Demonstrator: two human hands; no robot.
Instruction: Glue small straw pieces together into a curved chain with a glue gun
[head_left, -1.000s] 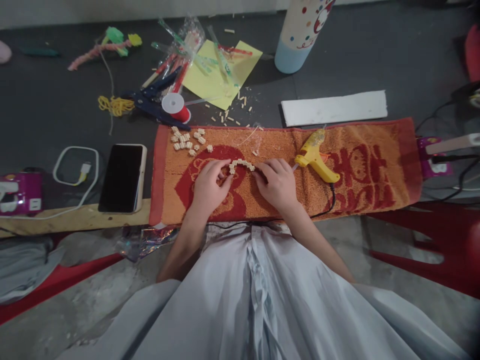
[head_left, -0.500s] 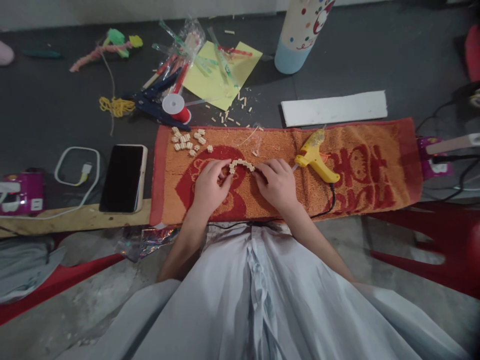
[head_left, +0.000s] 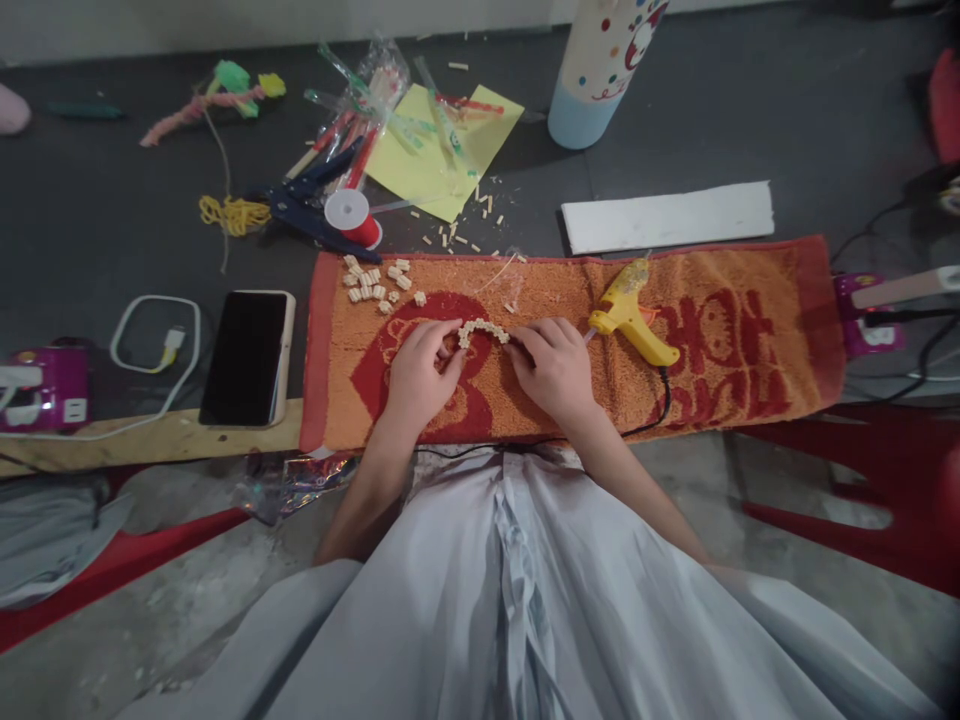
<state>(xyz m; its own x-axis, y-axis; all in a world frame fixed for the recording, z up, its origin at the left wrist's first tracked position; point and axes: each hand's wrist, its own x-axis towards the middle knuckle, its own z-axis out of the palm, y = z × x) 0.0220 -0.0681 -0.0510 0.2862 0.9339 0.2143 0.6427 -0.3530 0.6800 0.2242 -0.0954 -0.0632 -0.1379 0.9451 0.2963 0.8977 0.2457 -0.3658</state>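
Observation:
A small arch of pale stick pieces (head_left: pixel 484 327) curves between my hands above the orange towel (head_left: pixel 555 290). My left hand (head_left: pixel 424 370) pinches its left end between thumb and fingers. At its right end, the thumb and fingertips of my right hand (head_left: pixel 553 368) are closed on it. Several loose clusters of the same pale pieces (head_left: pixel 367 280) lie on the towel's upper left. To the right of my right hand rests a yellow hot glue gun (head_left: pixel 634 315), its nozzle pointing toward that hand.
Behind the towel are a red thread spool (head_left: pixel 360 222), dark blue pliers (head_left: pixel 307 205), yellow paper (head_left: pixel 409 165), a white strip (head_left: pixel 667 217) and a tall bottle (head_left: pixel 592 90). A phone (head_left: pixel 244 358) and a white cable (head_left: pixel 196 340) lie left. The glue gun's cord (head_left: pixel 664 405) trails along the front.

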